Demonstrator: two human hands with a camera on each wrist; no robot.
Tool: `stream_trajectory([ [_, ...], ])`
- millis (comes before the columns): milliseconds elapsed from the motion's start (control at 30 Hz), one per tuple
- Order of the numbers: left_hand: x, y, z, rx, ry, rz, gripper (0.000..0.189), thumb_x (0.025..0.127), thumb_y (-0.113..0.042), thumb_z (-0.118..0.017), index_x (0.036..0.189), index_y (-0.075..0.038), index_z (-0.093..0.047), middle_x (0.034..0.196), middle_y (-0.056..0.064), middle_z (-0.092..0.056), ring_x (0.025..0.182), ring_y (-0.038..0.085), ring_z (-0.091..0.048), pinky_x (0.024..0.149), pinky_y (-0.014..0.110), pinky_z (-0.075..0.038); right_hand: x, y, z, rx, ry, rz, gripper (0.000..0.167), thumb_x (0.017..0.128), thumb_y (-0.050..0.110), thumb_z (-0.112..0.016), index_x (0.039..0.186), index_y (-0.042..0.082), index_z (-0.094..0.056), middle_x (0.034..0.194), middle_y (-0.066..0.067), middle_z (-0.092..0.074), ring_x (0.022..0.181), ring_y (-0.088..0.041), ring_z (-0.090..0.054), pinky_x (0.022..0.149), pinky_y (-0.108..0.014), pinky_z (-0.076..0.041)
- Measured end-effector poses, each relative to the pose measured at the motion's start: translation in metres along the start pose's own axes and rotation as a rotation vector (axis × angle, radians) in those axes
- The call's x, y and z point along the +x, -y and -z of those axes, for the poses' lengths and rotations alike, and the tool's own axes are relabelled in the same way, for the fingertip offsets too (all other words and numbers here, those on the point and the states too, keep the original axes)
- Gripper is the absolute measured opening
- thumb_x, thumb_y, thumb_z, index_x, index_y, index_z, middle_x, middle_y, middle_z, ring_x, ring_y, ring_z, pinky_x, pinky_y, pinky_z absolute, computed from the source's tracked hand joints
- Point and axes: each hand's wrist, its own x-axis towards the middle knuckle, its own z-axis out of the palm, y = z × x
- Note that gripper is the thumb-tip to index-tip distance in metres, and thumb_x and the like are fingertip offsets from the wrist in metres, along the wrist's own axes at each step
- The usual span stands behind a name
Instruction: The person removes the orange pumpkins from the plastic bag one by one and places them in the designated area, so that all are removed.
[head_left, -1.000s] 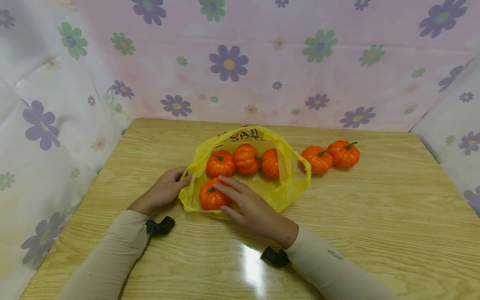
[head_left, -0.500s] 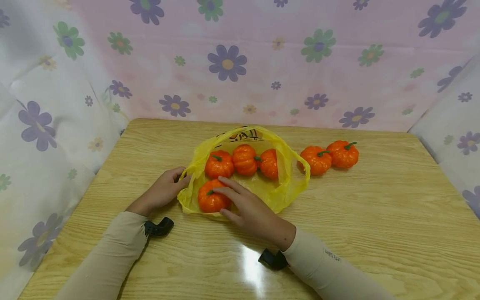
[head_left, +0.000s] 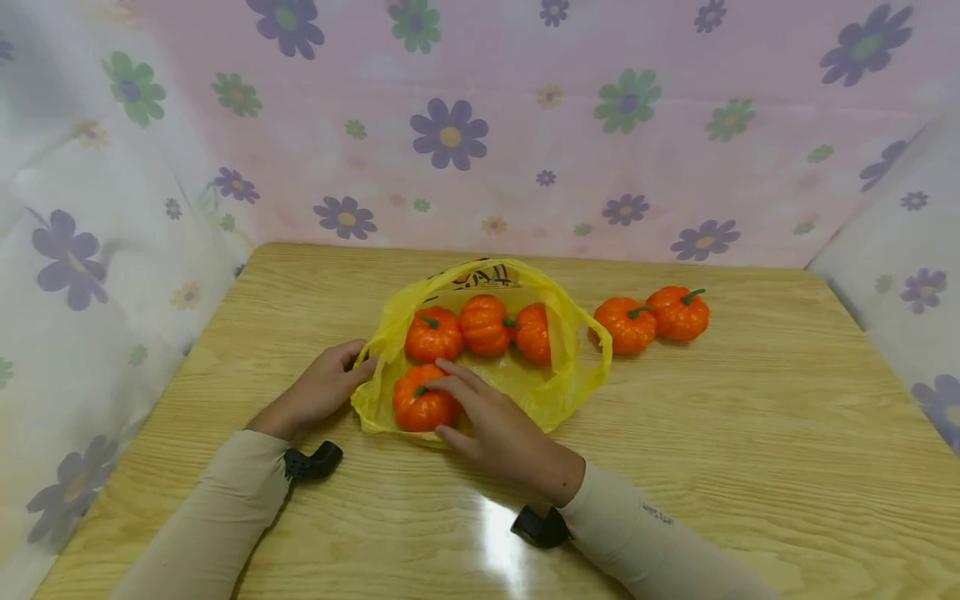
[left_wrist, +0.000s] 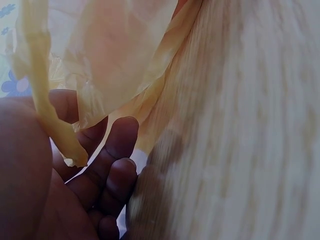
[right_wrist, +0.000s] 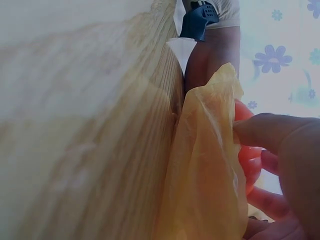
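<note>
Left hand [head_left: 318, 387]: forearm angled inward, thumb and fingers around the left edge of the yellow bag [head_left: 562, 392]. Bag: on the worktop [head_left: 750, 433], long axis left to right, mouth toward the person. Front pumpkin [head_left: 415, 410]: inside the bag, front left; stem tilted right. Three pumpkins [head_left: 485, 325]: in the bag's rear. Right hand [head_left: 502, 429]: reaching leftward over the bag's front edge, fingers curved around the front pumpkin. Two pumpkins [head_left: 624, 327]: right of the bag, stems rightward.

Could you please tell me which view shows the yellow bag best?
The head view, because the yellow bag shows almost whole there. The left wrist view shows a close-up portion; the right wrist view, just its near side.
</note>
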Motion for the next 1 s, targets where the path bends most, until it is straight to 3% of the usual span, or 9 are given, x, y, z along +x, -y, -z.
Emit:
stream_trajectory([
  [467,-0.001,0.001,-0.005,-0.01,0.016,-0.021,0.036,0.107,-0.036,-0.047,0.129,-0.01,-0.058,0.114,0.011,-0.066,0.095,0.017,-0.067,0.078,0.029,-0.056,-0.013,-0.002,0.005,-0.005,-0.154,0.053,0.059,0.088,0.017,-0.077,0.141,0.017,-0.05,0.152,-0.008,-0.043,0.124,-0.027,-0.061,0.098,-0.038,-0.053],
  [767,-0.004,-0.001,-0.005,0.033,-0.002,0.019,0.035,0.107,-0.037,-0.047,0.127,-0.011,-0.059,0.115,0.009,-0.065,0.096,0.016,-0.064,0.081,0.028,-0.054,-0.023,0.003,0.017,-0.048,-0.25,0.174,0.057,0.088,0.017,-0.075,0.139,0.012,-0.051,0.151,-0.01,-0.044,0.128,-0.024,-0.057,0.098,-0.034,-0.053],
  [1000,-0.003,0.0,0.0,0.013,-0.003,-0.008,0.036,0.107,-0.039,-0.047,0.124,-0.01,-0.059,0.113,0.01,-0.065,0.096,0.02,-0.064,0.08,0.03,-0.055,-0.034,0.008,0.033,-0.062,-0.321,0.274,0.054,0.089,0.019,-0.073,0.138,0.009,-0.052,0.149,-0.013,-0.045,0.125,-0.027,-0.06,0.091,-0.034,-0.056],
])
